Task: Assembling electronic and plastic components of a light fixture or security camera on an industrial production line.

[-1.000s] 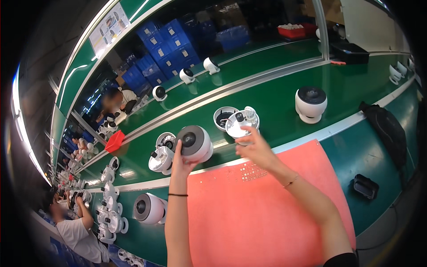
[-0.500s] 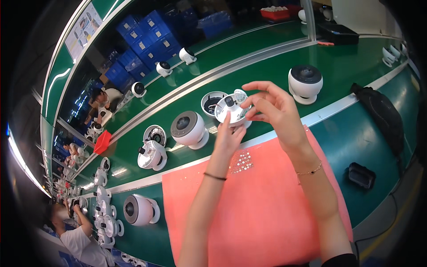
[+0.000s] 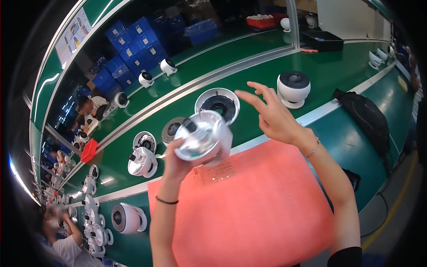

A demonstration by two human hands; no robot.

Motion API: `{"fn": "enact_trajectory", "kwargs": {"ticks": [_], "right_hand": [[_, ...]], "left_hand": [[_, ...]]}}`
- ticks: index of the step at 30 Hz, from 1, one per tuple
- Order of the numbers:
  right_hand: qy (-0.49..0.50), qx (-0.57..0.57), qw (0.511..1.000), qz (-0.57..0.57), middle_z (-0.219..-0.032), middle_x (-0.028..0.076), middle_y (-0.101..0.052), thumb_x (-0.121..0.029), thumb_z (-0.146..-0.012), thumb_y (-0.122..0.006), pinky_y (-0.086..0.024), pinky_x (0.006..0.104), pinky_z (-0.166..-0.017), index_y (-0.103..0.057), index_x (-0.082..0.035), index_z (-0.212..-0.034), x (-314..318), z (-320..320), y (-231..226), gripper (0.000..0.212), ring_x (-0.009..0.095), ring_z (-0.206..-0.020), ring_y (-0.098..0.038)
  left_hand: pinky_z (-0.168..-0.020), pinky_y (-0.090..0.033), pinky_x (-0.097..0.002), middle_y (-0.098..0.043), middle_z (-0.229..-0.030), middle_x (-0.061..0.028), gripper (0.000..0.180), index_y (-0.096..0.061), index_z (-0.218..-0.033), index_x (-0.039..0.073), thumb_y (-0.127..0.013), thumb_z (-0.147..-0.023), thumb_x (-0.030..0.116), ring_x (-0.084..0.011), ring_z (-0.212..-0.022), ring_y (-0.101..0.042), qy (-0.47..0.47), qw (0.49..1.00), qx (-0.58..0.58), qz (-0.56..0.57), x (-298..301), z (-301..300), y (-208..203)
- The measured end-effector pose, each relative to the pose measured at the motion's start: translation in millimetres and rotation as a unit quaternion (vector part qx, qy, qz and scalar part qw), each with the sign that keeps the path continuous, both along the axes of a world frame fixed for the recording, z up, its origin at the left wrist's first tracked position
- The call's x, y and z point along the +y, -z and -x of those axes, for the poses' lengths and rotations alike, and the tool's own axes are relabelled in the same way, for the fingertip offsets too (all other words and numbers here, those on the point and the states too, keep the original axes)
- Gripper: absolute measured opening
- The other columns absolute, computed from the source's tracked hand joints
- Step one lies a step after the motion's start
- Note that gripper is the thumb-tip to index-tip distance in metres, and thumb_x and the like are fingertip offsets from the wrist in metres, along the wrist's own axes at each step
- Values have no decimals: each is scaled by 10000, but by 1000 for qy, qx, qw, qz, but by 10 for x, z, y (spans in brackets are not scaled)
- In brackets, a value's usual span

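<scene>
My left hand (image 3: pixel 175 165) is closed around the side of an open white camera housing (image 3: pixel 198 141), which is tilted above the front of the bench and blurred by motion. A small black part (image 3: pixel 190 126) stands inside the housing. Just behind it is a round white cover (image 3: pixel 209 94) with a dark inside; a thin wire seems to run between the two. Spread fingers show on my right hand (image 3: pixel 275 115), which is empty, its index fingertip close to the cover's rim. I cannot tell whether it touches. A grey-faced camera (image 3: pixel 171 129) is partly hidden behind the housing.
A pink mat (image 3: pixel 253 191) with rows of small screws (image 3: pixel 220 172) lies in front of me. An open camera (image 3: pixel 142 162) stands left, a finished one (image 3: pixel 293 89) right. A black bag (image 3: pixel 364 120) lies at far right. A co-worker (image 3: pixel 66 240) works at lower left.
My left hand has brought the housing nearer and to the left, tilting it. The cover now shows its dark inside more fully. My right hand has come away from the housing, fingers spread.
</scene>
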State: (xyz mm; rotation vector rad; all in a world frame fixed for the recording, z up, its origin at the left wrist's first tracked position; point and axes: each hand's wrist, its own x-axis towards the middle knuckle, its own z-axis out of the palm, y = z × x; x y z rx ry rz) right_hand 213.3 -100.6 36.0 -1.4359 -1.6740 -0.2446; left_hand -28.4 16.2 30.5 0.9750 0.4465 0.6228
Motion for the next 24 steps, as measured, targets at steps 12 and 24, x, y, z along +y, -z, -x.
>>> {"fn": "enact_trajectory", "kwargs": {"ticks": [12,24], "right_hand": [[-90,-258,929,-249,-1129,93,-563,-46,-546,-704,-442,345,-732,-588,-146,-744,-398,380,35,250,314,-979,-449],[-403,185,865,235,-972,123,-632,-134,-704,-719,-529,327,-724,-566,-12,-1039,-1393,1612,223,388,246,-830,-643]], "left_hand": [[-746,-514,-331,-629,-950,-143,393,-553,-1056,-50,-424,-874,274,-218,-825,-629,-35,996,62,-58,110,965,-195],[-779,-447,-314,-632,-908,-94,442,-638,-973,14,-605,-811,424,-168,-871,-576,836,392,247,-294,-555,-133,65]]}}
